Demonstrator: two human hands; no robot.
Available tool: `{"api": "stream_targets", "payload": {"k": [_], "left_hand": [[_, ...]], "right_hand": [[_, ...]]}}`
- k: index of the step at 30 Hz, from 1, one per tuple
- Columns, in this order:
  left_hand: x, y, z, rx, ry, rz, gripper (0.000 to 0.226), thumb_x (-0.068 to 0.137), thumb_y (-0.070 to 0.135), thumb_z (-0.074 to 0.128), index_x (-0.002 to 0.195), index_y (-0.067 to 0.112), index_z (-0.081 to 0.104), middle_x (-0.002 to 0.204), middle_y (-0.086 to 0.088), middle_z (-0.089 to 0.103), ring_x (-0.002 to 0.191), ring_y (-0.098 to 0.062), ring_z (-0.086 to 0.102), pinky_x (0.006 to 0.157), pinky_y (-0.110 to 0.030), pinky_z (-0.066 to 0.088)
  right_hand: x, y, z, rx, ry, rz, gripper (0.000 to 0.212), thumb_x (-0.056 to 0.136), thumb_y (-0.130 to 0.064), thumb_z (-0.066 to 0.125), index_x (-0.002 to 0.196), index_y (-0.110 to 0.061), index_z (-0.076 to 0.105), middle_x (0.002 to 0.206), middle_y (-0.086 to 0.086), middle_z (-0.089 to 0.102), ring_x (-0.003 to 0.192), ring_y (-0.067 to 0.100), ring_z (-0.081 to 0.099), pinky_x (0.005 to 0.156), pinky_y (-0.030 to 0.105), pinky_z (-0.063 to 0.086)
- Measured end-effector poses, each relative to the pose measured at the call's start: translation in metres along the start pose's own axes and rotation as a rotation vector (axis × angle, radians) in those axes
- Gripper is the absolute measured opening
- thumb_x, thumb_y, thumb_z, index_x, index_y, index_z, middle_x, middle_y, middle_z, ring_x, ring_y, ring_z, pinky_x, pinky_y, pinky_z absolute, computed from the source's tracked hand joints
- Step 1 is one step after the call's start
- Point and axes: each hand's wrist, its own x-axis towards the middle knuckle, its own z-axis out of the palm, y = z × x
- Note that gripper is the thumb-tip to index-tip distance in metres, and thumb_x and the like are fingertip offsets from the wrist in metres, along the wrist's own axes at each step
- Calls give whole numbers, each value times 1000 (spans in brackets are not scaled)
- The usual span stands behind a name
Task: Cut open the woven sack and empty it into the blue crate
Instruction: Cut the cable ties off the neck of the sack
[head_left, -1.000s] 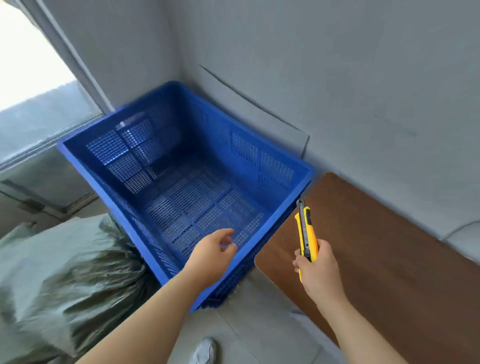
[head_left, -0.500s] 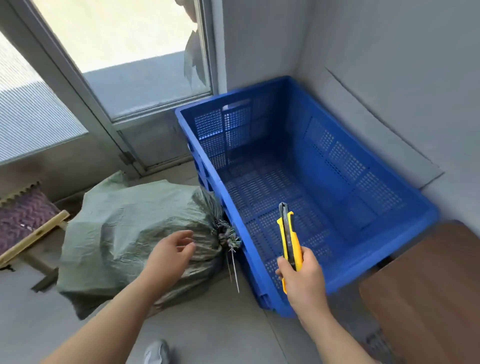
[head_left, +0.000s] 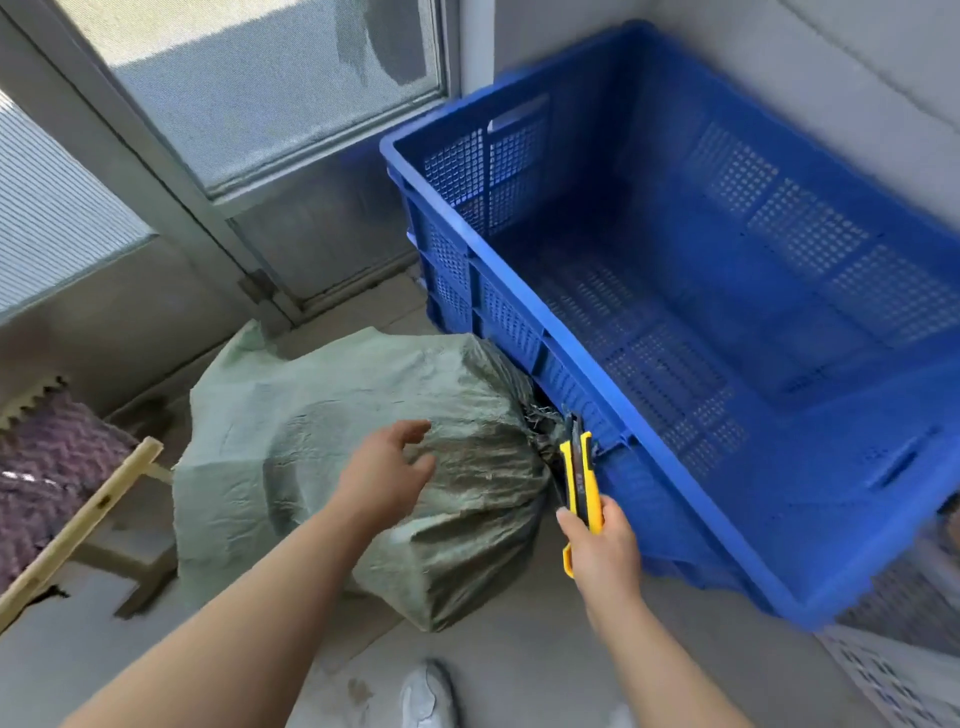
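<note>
A green woven sack (head_left: 322, 447) lies full on the floor, its tied neck (head_left: 540, 431) bunched against the near wall of the blue crate (head_left: 524, 296). The perforated crate stands to the right with nothing inside. My right hand (head_left: 602, 545) grips a yellow and black utility knife (head_left: 579, 473), whose tip points at the tied neck. My left hand (head_left: 387, 473) hovers over the sack just left of the neck, fingers spread and holding nothing.
A glazed door (head_left: 270, 104) and its grey frame stand behind the sack. At the left lie a purple zigzag mat (head_left: 47, 467) and a wooden strip (head_left: 78, 530). A white shoe (head_left: 423, 696) shows at the bottom. A white perforated panel (head_left: 893, 675) sits at bottom right.
The view swung left from the crate to the sack. Both hands dropped toward the sack's neck. The knife travelled from over the crate down to the tied neck.
</note>
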Motion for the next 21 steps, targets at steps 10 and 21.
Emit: {"api": "stream_targets", "payload": {"k": [10, 21], "left_hand": [[101, 1, 62, 500, -129, 267, 73, 90, 39, 57, 150, 34, 15, 159, -2, 17, 145, -26, 16, 119, -46, 16], [142, -19, 89, 375, -64, 353, 6, 87, 27, 60, 84, 22, 58, 89, 3, 60, 87, -21, 57, 77, -33, 49]], "right_hand": [[85, 49, 43, 137, -43, 183, 26, 90, -20, 61, 116, -22, 56, 103, 0, 62, 91, 17, 58, 78, 34, 46], [121, 77, 74, 158, -101, 226, 21, 91, -20, 61, 112, -21, 59, 106, 3, 64, 90, 16, 61, 64, 24, 47]]}}
